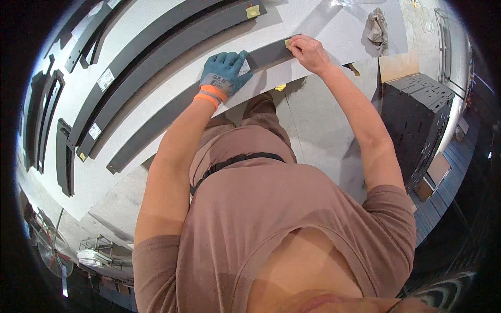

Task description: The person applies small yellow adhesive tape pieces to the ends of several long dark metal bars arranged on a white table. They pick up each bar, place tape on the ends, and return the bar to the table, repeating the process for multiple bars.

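A long dark grey bar [156,130] lies along the near edge of the white table. My left hand [223,73], in a teal and grey glove with an orange cuff, lies across it, fingers toward the far side and thumb on the near side, gripping it. Beside that thumb is a white label [244,67] on the bar. My bare right hand [310,53] is at the bar's right end, its fingertips closed on a small yellow sticker [287,44], partly hidden by the fingers.
Several more dark grey bars [177,57] lie on the white table [292,78] beyond and to the left. A crumpled grey glove [377,28] rests at the far right. Yellow scraps [281,87] hang at the near edge. A stack of black panels [417,109] stands at right.
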Action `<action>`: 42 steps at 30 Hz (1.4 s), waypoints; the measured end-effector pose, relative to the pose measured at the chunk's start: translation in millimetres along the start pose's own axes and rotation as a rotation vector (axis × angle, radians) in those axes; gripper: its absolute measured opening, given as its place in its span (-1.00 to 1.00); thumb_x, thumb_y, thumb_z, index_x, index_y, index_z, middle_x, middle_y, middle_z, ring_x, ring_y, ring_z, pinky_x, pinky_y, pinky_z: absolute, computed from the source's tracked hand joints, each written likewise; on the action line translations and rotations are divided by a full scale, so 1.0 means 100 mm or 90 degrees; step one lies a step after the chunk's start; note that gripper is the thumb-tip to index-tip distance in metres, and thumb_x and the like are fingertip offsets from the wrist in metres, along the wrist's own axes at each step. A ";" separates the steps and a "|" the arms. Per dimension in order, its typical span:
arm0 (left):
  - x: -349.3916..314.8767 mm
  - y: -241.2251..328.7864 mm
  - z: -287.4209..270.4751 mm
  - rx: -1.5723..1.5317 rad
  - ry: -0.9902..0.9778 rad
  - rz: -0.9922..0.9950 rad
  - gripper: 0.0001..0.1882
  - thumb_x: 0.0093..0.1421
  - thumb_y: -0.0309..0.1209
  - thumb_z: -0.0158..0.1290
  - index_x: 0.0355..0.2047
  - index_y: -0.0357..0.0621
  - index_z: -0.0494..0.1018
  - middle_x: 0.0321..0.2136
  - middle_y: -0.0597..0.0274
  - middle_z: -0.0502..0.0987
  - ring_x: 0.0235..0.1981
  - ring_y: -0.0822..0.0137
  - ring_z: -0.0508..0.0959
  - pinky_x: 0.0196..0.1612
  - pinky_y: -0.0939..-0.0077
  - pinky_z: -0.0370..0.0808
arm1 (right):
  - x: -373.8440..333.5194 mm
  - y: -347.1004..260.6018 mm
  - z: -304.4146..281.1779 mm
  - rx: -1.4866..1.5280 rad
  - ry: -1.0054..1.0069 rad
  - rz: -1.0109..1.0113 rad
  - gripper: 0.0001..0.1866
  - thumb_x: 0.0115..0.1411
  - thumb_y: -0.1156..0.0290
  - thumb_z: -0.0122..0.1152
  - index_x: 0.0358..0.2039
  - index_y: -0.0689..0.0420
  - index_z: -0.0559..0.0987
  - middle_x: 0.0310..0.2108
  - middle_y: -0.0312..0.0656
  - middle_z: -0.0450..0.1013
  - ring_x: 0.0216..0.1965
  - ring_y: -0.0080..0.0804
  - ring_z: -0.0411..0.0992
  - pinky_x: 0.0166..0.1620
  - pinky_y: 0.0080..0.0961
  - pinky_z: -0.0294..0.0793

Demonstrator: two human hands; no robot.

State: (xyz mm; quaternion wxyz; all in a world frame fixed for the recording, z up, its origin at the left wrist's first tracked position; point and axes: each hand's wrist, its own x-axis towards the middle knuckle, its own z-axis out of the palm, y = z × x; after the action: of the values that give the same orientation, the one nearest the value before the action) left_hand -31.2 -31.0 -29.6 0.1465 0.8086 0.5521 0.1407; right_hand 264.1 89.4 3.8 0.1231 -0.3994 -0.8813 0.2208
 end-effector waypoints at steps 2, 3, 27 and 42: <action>-0.01 0.00 0.00 -0.001 -0.002 0.001 -0.32 0.21 0.07 0.17 0.25 0.04 0.43 -0.06 0.23 0.57 -0.04 0.14 0.55 0.03 0.19 0.48 | 0.01 -0.01 0.00 -0.026 -0.011 -0.011 -0.92 0.18 0.48 0.30 -0.41 0.21 0.60 -0.23 -0.13 0.64 -0.17 -0.11 0.60 -0.08 -0.26 0.60; -0.01 0.00 0.00 -0.002 -0.004 0.000 -0.32 0.20 0.07 0.17 0.25 0.04 0.43 -0.06 0.23 0.57 -0.04 0.14 0.55 0.03 0.19 0.48 | 0.02 -0.01 0.01 -0.038 -0.016 -0.017 -0.91 0.18 0.47 0.31 -0.41 0.20 0.60 -0.23 -0.12 0.64 -0.17 -0.10 0.60 -0.09 -0.25 0.60; 0.00 0.02 -0.01 -0.010 -0.027 -0.014 -0.31 0.22 0.07 0.17 0.26 0.01 0.41 -0.04 0.22 0.55 0.00 0.12 0.55 0.07 0.17 0.47 | -0.15 -0.24 0.32 0.013 0.170 0.173 -0.86 0.14 0.44 0.40 -0.45 0.23 0.63 -0.24 -0.11 0.58 -0.15 -0.06 0.52 -0.02 -0.21 0.52; -0.03 -0.01 0.02 -0.023 0.010 0.000 -0.31 0.20 0.06 0.20 0.25 0.01 0.42 -0.05 0.22 0.56 -0.02 0.13 0.54 0.06 0.17 0.47 | -0.10 -0.12 0.35 -0.156 0.069 0.072 -0.88 0.26 0.54 0.20 -0.22 0.23 0.46 -0.13 0.05 0.45 -0.01 0.06 0.42 0.09 -0.11 0.43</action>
State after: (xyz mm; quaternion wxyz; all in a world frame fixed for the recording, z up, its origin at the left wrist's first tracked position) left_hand -31.8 -33.4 -32.2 0.1569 0.8047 0.5506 0.1571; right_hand 248.9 64.4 -21.2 0.1086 -0.4717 -0.8698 0.0962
